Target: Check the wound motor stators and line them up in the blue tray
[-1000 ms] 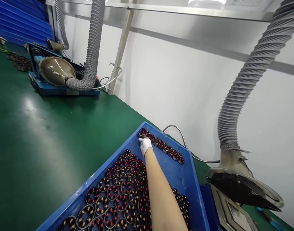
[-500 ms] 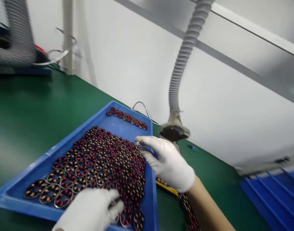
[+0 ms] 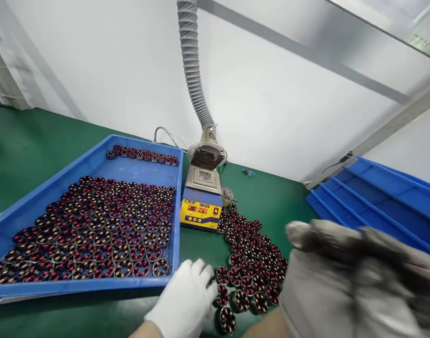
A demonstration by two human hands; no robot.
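Note:
My left hand, in a white glove, is low between the tray's front right corner and a loose pile of small round wound stators. Its fingers are curled at the pile's left edge. Something dark shows at the fingertips, too little to name. To the right, close to the camera, is my right hand, its glove grey and blackened over the fingers; motion blur hides how they are set. Rows of the same stators, with red and tan segments, stand in the blue tray, along with a separate line at its far end.
Behind the pile is a yellow and blue solder pot with a lit red display. An extraction hose hangs over it. Empty-looking blue trays lean at the right. A small blue item lies near the wall.
The view has swung right. My left hand has left the stators inside the tray and is now beside the loose pile. My right hand has moved from the tray's right edge to the near right.

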